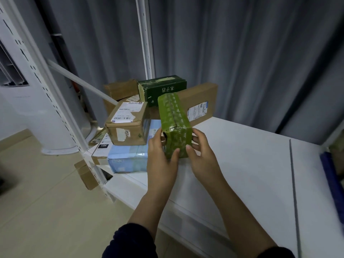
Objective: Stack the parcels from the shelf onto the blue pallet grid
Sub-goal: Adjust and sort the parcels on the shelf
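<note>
A long parcel wrapped in light green tape (174, 118) is held above the white shelf board (242, 155). My left hand (162, 155) grips its near end from the left, and my right hand (202, 155) grips it from the right. Behind it on the shelf lies a pile of parcels: a brown carton with labels (126, 125) on a pale blue parcel (128, 159), a dark green box (162, 89) and a long flat brown carton (201, 103). At the right edge a strip of blue pallet grid (333, 185) shows.
White perforated shelf posts stand at the left (55, 101) and at the back (147, 43). Grey curtains hang behind. Small brown cartons (85, 174) sit low by the left post, above the beige floor. A white round appliance (37, 108) stands at far left.
</note>
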